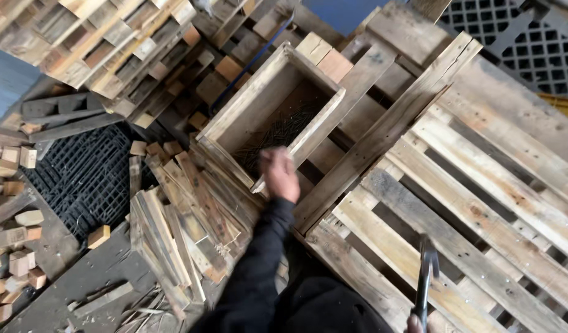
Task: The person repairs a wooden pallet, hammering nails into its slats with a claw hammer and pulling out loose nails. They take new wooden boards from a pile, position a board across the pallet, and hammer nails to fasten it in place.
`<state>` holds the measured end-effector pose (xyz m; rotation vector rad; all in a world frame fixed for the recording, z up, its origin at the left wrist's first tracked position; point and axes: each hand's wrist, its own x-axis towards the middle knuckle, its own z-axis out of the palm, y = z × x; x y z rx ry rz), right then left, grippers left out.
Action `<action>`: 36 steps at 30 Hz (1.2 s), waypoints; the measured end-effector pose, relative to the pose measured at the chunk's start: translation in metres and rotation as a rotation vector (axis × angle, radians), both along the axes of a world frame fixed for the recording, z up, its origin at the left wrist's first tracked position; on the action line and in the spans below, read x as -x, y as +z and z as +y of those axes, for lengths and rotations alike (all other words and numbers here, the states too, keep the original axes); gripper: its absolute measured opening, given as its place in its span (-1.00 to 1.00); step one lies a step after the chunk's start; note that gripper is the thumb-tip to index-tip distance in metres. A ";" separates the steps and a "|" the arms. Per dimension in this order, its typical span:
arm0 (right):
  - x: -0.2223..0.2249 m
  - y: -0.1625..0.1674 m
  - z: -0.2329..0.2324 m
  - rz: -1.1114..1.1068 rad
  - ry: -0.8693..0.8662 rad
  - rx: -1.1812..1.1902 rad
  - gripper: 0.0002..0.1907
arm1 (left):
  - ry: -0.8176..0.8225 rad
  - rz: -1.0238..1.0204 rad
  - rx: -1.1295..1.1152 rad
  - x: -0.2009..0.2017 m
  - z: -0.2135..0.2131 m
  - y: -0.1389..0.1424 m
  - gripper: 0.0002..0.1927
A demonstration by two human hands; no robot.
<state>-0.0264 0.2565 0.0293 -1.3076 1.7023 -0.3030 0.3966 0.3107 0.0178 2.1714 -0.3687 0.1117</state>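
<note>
My left hand [279, 174] reaches forward in a dark sleeve to the near corner of an open wooden box [242, 114] that holds a heap of dark nails [283, 131]. The fingers are curled and blurred over the box's rim; whether they hold nails is unclear. At the bottom edge my right hand [414, 323] shows only its top, gripping the handle of a dark claw hammer [426, 279] that points up over a wooden pallet [481, 209]. The pallet lies flat to my right, its pale slats running diagonally.
Short broken slats [184, 222] lie piled left of my arm. A black plastic grid pallet [83, 176] sits further left, with small wood blocks [12, 246] scattered around it. More stacked pallets [105, 43] fill the top left, and another black grid [530, 43] the top right.
</note>
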 end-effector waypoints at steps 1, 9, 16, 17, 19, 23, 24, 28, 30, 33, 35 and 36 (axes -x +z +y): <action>0.004 -0.002 0.005 0.003 0.014 0.022 -0.46 | 0.139 0.446 0.177 -0.042 0.008 -0.001 -0.87; 0.007 0.012 0.003 0.475 0.273 0.016 -0.44 | -0.282 0.217 -0.665 -0.111 0.006 -0.004 -0.87; -0.002 0.038 0.023 0.556 0.289 0.030 -0.46 | -0.399 0.307 -0.389 -0.104 0.017 0.027 -0.78; -0.001 0.039 0.026 0.561 0.280 0.018 -0.46 | -0.345 0.305 -0.348 -0.101 0.021 0.031 -0.77; -0.001 0.040 0.030 0.562 0.280 -0.021 -0.45 | -0.307 0.201 -0.372 -0.098 0.027 0.037 -0.81; -0.001 0.044 0.034 0.545 0.264 0.059 -0.46 | -0.235 0.202 -0.383 -0.094 0.025 0.035 -0.74; 0.000 0.044 0.035 0.544 0.259 0.064 -0.47 | -0.169 0.320 -0.199 -0.093 0.024 0.033 -0.73; 0.011 0.040 0.036 0.490 0.252 0.070 -0.48 | -0.019 0.890 0.646 -0.094 0.027 0.028 -0.83; 0.021 0.035 0.037 0.459 0.247 0.093 -0.50 | 0.007 1.079 0.962 -0.096 0.032 0.033 -0.87; 0.040 0.031 0.045 0.246 0.175 0.117 -0.50 | 0.063 1.092 1.183 -0.095 0.038 0.044 -0.85; 0.055 0.035 0.057 0.106 0.106 0.086 -0.50 | 0.060 1.077 1.217 -0.095 0.037 0.051 -0.86; 0.062 0.038 0.064 0.067 0.083 0.052 -0.50 | 0.065 1.079 1.208 -0.093 0.034 0.054 -0.87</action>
